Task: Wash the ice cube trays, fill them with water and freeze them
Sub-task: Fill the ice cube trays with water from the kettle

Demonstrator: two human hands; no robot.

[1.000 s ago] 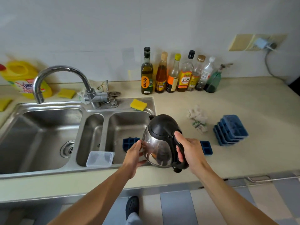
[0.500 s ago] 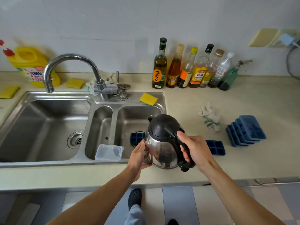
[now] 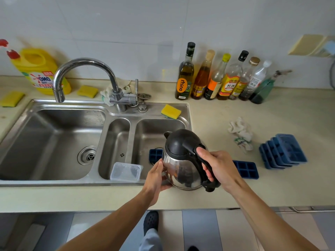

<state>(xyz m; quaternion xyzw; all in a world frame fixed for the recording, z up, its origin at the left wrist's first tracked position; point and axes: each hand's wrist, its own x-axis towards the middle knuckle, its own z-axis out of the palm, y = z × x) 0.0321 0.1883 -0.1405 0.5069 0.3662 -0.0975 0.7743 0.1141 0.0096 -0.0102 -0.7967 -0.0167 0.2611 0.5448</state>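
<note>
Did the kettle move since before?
Yes. The kettle went slightly left, toward the sink; its gap to the counter tray widened.

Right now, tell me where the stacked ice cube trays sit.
In the head view, the stacked ice cube trays sit far right on the counter, beside the crumpled cloth.

Kettle (image 3: 181,171) drifts left over the ice cube tray (image 3: 247,169) as the view swings left.

The right hand (image 3: 219,169) carries the kettle further left. More of the tray's right end now shows on the worktop (image 3: 272,187) past the handle, and less of its left end shows in the sink (image 3: 54,182) basin. The left hand (image 3: 155,178) slides lower, its fingers (image 3: 165,186) now reaching under the kettle's base. The tap (image 3: 85,62), bottles (image 3: 184,77) and stacked trays (image 3: 284,151) all shift rightwards in view, and the yellow detergent jug (image 3: 39,69) shows more fully.
</note>
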